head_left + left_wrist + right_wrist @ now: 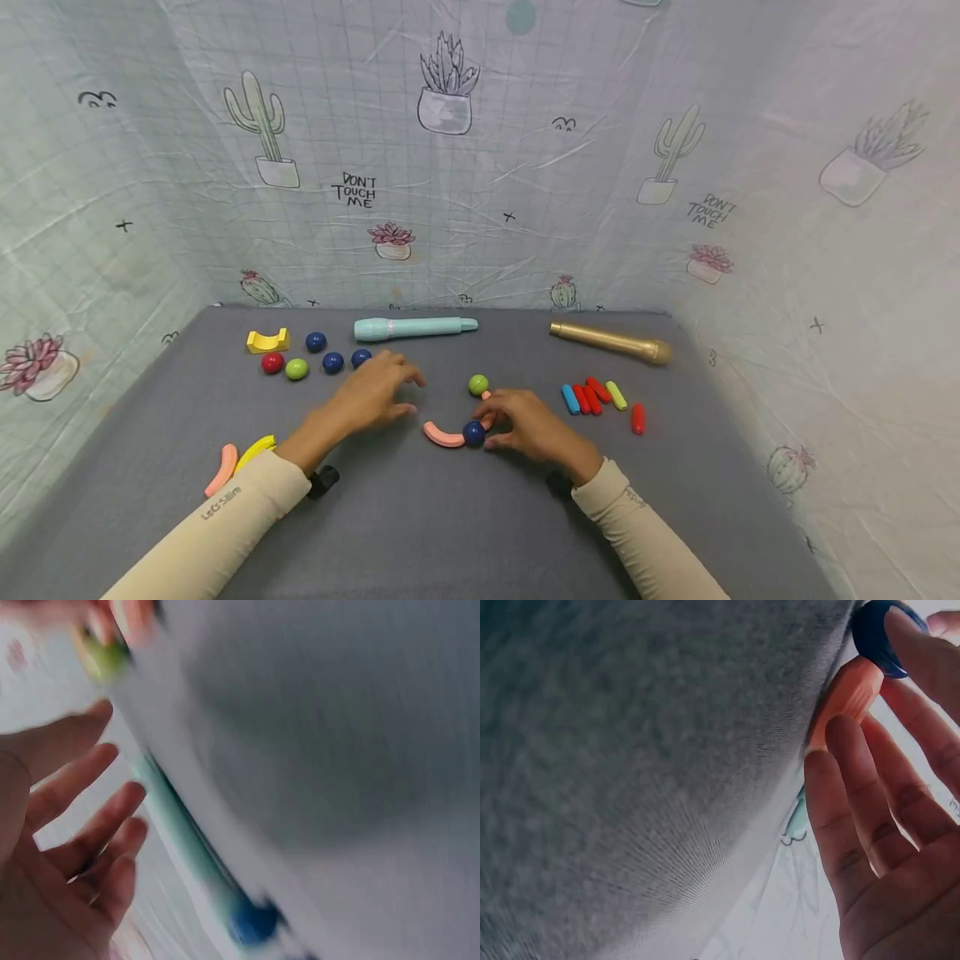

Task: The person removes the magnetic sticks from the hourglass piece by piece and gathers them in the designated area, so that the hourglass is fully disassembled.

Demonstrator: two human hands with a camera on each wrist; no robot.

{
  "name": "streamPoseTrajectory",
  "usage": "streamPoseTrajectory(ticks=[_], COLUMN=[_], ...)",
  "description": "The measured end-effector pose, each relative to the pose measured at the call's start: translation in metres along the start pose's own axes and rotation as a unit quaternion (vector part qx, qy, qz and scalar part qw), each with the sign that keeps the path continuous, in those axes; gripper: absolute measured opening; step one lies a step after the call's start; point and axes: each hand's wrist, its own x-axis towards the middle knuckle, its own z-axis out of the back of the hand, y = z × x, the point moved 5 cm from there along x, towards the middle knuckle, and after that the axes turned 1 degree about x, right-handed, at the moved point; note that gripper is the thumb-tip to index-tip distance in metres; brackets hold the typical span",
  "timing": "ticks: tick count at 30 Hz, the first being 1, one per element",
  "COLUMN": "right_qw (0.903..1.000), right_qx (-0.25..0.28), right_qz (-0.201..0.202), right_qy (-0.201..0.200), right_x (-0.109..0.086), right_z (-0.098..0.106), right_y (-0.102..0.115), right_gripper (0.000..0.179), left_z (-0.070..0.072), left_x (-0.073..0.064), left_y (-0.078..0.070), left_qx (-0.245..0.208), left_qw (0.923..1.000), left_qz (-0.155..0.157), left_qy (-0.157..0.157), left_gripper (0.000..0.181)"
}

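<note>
My right hand point(528, 423) is at mid-table, thumb and index finger pinching a dark blue ball point(473, 433). One pink curved piece point(444, 435) lies against the ball's left side. Behind the ball, another pink curved piece point(847, 694) runs along under my fingers, which partly hide it in the head view. A light green ball point(478, 384) sits at its far end. My left hand point(375, 390) hovers to the left, fingers spread and loosely bent around nothing. Just beyond its knuckles is a second blue ball point(362, 357).
Toy microphones, one teal point(414, 327) and one gold point(611, 342), lie at the back. A yellow cradle block point(268, 341), a red ball point(272, 362) and more balls are back left. Curved pieces point(222, 471) lie by my left sleeve; several short sticks point(583, 399) lie right.
</note>
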Motion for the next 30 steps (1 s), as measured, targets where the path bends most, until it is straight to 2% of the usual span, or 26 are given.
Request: streamPoseTrajectory(ticks=[3, 6, 9, 13, 18, 23, 27, 30], right_qw=[0.9999, 0.9996, 0.9995, 0.9995, 0.9995, 0.9986, 0.9972, 0.9981], right_qx=[-0.015, -0.025, -0.029, -0.030, -0.029, -0.025, -0.022, -0.010], right_qz=[0.008, 0.012, 0.015, 0.011, 0.001, -0.002, -0.012, -0.012], right_qy=[0.000, 0.001, 0.001, -0.003, -0.009, -0.046, -0.071, -0.059], right_x=[0.002, 0.004, 0.007, 0.008, 0.008, 0.005, 0.003, 0.002], right_z=[-0.001, -0.004, -0.006, -0.009, -0.011, -0.003, 0.007, 0.011], right_y=[-0.001, 0.002, 0.006, 0.010, 0.010, 0.005, -0.004, -0.011], right_gripper=[0.035, 0.031, 0.028, 0.025, 0.026, 0.035, 0.044, 0.050], left_z=[-0.012, -0.025, -0.034, -0.040, -0.040, -0.030, -0.019, -0.013], left_x=[-0.005, -0.007, -0.008, -0.011, -0.024, -0.051, -0.078, -0.098], left_y=[-0.033, -0.053, -0.061, -0.063, -0.055, -0.034, -0.010, 0.009], left_qx=[-0.021, -0.017, -0.001, 0.003, -0.045, -0.110, -0.117, -0.103], left_qw=[0.9990, 0.9977, 0.9969, 0.9956, 0.9962, 0.9938, 0.9924, 0.9918], left_qz=[-0.036, -0.063, -0.079, -0.088, -0.071, -0.015, 0.036, 0.075], left_qy=[0.019, 0.019, -0.004, -0.030, -0.021, -0.002, -0.007, -0.003], left_gripper=[0.034, 0.031, 0.027, 0.020, 0.012, 0.013, 0.012, 0.013])
